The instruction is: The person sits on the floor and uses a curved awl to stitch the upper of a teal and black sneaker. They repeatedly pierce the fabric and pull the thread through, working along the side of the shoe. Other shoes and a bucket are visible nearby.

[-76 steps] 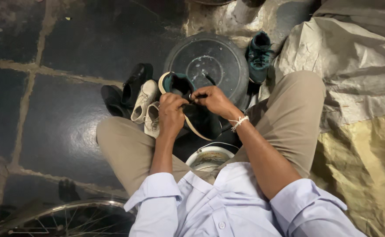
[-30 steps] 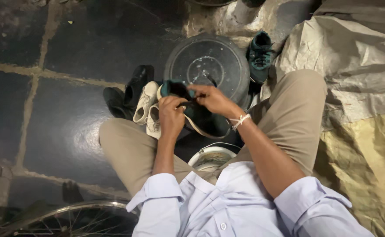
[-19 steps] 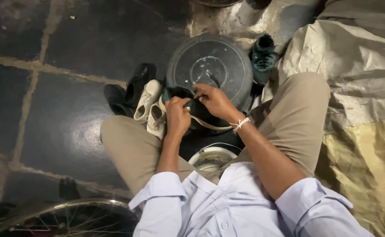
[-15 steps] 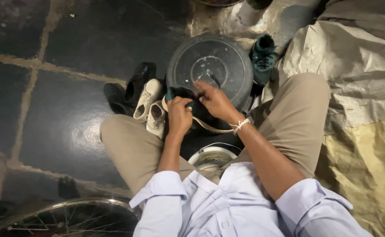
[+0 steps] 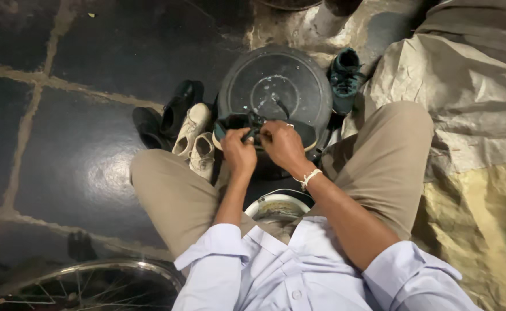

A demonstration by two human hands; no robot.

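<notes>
Dark, glossy stone floor [image 5: 91, 167] with pale grouted joints — a crumpled tan tarpaulin [image 5: 472, 132] covers its right side, a bicycle wheel [image 5: 91, 285] lies bottom left.

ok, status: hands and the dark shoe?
Left hand and right hand both grip the dark teal shoe, at its laces. Shoe held over round black lid. Cream shoes beside, clear.

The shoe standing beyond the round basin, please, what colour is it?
Dark teal shoe, clearest in the head view.
</notes>
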